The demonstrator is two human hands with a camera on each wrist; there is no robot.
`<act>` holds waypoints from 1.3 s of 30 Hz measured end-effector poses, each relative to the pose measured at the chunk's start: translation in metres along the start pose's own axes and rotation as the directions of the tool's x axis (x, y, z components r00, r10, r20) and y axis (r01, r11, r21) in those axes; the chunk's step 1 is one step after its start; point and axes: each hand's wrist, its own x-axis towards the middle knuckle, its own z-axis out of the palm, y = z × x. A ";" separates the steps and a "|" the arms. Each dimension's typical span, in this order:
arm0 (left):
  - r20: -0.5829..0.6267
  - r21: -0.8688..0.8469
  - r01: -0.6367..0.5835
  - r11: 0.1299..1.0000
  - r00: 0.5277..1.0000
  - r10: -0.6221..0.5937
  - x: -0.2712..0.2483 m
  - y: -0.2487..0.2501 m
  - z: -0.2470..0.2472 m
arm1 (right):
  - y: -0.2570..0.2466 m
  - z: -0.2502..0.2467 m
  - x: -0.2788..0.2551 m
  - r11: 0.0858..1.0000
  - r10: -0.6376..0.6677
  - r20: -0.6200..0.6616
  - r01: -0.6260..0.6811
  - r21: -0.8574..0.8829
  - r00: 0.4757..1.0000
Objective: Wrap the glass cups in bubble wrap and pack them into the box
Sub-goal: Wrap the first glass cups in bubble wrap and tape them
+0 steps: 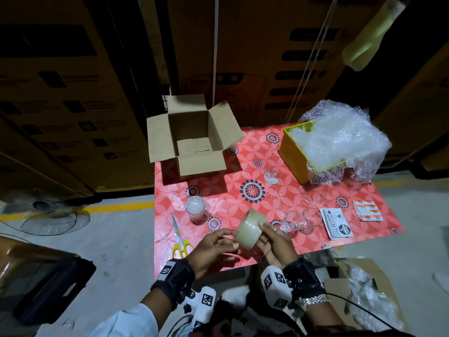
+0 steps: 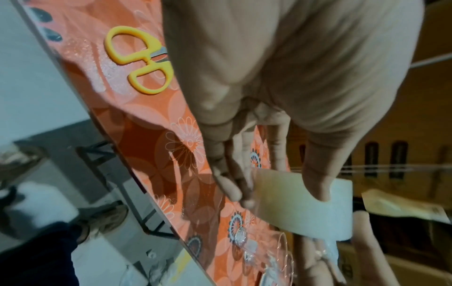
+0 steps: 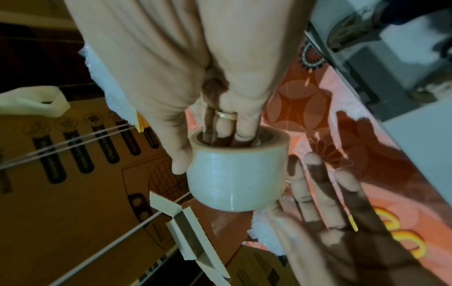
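Above the near edge of a red flowered table: a roll of clear tape, held between two hands. Right hand gripping the roll, fingers pushed into its core, thumb on the outer face. Left hand beside it, fingers fairly straight, fingertips and thumb touching the roll's outer face; whether a tape end is pinched cannot be told. Left of the hands, flat on the table: yellow-handled scissors. Just beyond them, upright: one wrapped cup. Right of the hands, close together: two bare cups; a third mid-table. At the far left corner: an open box, flaps spread. At the far right: a yellow bin heaped with bubble wrap. Near the right edge: label sheets.
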 end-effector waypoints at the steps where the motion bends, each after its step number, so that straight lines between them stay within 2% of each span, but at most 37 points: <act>1: -0.005 0.063 -0.050 0.997 0.999 0.051 0.000 0.000 0.003 | -0.002 -0.001 0.000 1.000 0.000 -0.023 0.000 0.011 1.000; 5: -0.010 0.357 -0.220 0.908 0.971 0.239 0.005 0.006 0.015 | -0.006 -0.001 -0.001 0.999 -0.019 -0.031 0.020 0.042 0.999; 7: -0.047 0.384 -0.259 0.886 0.953 0.298 0.009 0.012 0.023 | -0.005 -0.002 -0.002 0.998 -0.037 -0.009 0.037 0.043 0.999; 10: -0.096 0.333 -0.299 0.894 0.933 0.348 0.011 0.023 0.032 | -0.001 -0.001 -0.005 0.994 -0.065 0.060 0.069 -0.080 0.996; 14: -0.129 0.281 -0.254 0.926 0.946 0.298 0.015 0.034 0.039 | -0.004 0.000 -0.007 0.968 -0.120 0.083 0.135 -0.209 0.989; 18: -0.211 0.234 -0.241 0.942 0.933 0.291 0.019 0.040 0.047 | -0.014 -0.002 -0.004 0.921 -0.131 0.165 0.182 -0.345 0.978; 22: -0.274 0.177 -0.235 0.956 0.921 0.277 0.028 0.045 0.059 | -0.029 -0.005 0.006 0.890 -0.129 0.230 0.214 -0.403 0.965; 25: -0.313 0.213 -0.225 0.951 0.906 0.285 0.033 0.047 0.066 | -0.045 -0.008 0.012 0.886 -0.095 0.267 0.204 -0.417 0.959; 27: -0.342 0.221 -0.188 0.957 0.904 0.257 0.036 0.050 0.073 | -0.055 -0.012 0.016 0.881 -0.077 0.311 0.211 -0.424 0.947; 30: -0.383 0.239 -0.077 0.968 0.909 0.167 0.042 0.057 0.089 | -0.068 -0.017 0.024 0.820 -0.058 0.394 0.269 -0.505 0.917; 34: -0.476 0.234 0.043 0.971 0.876 0.077 0.052 0.064 0.104 | -0.082 -0.026 0.033 0.749 0.012 0.498 0.323 -0.579 0.867; 36: -0.492 0.217 0.040 0.975 0.867 0.074 0.055 0.064 0.111 | -0.088 -0.033 0.038 0.749 0.029 0.515 0.323 -0.578 0.857; 39: -0.440 0.163 -0.037 0.986 0.892 0.106 0.059 0.061 0.118 | -0.096 -0.041 0.045 0.790 0.042 0.517 0.288 -0.541 0.855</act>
